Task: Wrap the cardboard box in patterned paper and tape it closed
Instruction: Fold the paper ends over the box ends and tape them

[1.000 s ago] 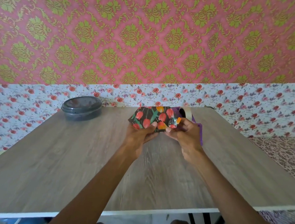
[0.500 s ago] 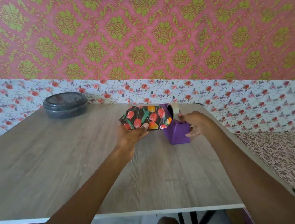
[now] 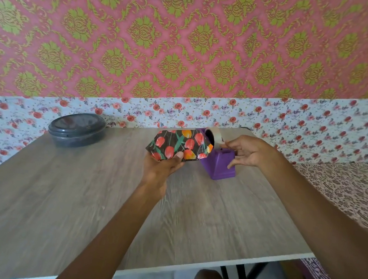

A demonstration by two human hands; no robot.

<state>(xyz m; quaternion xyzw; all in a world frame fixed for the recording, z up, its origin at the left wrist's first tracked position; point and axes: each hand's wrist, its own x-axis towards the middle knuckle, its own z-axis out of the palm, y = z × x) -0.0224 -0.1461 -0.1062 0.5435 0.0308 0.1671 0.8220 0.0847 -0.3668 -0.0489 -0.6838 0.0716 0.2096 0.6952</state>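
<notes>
Above wooden table [image 3: 80, 196], left hand [image 3: 161, 169] holds wrapped box [image 3: 178, 144], long axis left-right.

The table [image 3: 79, 207] was a grey wood-look top. Dark lidded bowl [image 3: 77, 129] sat back left, with a purple tape dispenser [image 3: 220, 166] further right.

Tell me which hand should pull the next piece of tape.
Probably right. The right hand is at the purple tape dispenser, by its cutter; the left hand grips the wrapped box.
</notes>
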